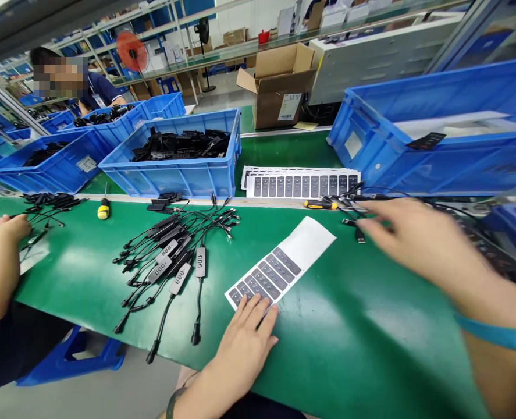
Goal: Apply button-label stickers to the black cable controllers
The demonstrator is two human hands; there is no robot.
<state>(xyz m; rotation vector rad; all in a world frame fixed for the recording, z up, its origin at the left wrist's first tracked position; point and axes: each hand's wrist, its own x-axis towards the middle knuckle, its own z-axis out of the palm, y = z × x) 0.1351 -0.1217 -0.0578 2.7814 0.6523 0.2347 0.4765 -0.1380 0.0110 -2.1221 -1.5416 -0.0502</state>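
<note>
My left hand (248, 343) lies with its fingers stretched over the lower end of a sheet of dark labels (258, 278) on the green table. The upper part of this sheet is bare white backing. Smeared by motion, my right hand (415, 238) is at the black cables with USB plugs (359, 234) on the right; whether it grips one cannot be made out. Close to its fingers is a yellow and black screwdriver (321, 205). Left of the sheet lies a pile of black cables with small box-shaped controllers (170, 233), several with grey labelled faces.
Behind stand a blue bin of black parts (170, 174) and a large blue bin (371, 128), with stacked label sheets (301, 185) between. A second screwdriver (103, 208) stands at the left. A co-worker's hands (7, 228) work at the left edge; another person sits farther back.
</note>
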